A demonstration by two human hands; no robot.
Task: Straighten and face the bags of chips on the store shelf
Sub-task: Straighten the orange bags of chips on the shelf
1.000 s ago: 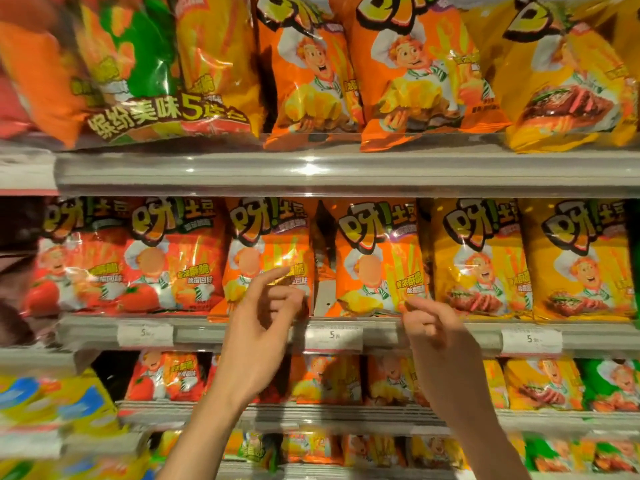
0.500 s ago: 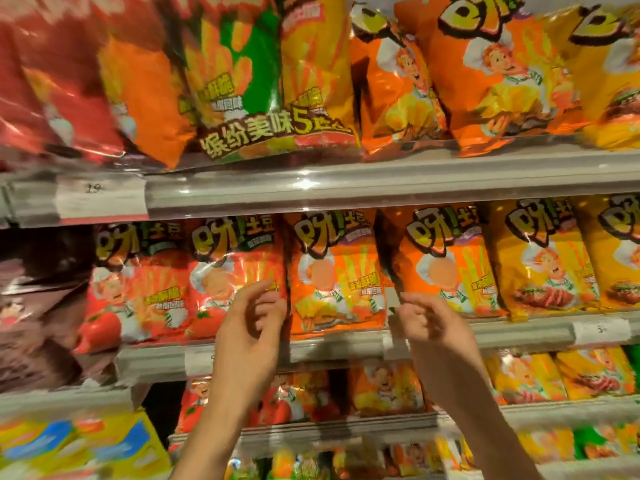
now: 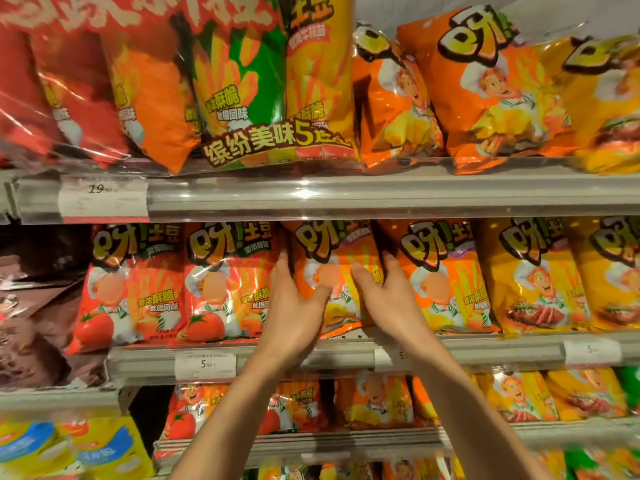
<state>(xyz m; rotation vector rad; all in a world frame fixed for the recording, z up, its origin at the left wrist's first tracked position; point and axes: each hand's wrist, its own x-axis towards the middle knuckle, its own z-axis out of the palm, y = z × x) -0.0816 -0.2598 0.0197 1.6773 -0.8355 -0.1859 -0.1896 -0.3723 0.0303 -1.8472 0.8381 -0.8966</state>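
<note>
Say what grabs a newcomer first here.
Both hands: the left hand and right hand clasp the sides of one orange bag at mid-shelf centre. Above, a big multipack leans out over the shelf rail. Red bags sit left, yellow bags right.

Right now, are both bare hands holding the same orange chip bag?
Yes: the left hand and right hand grip opposite sides of one orange chip bag.
</note>
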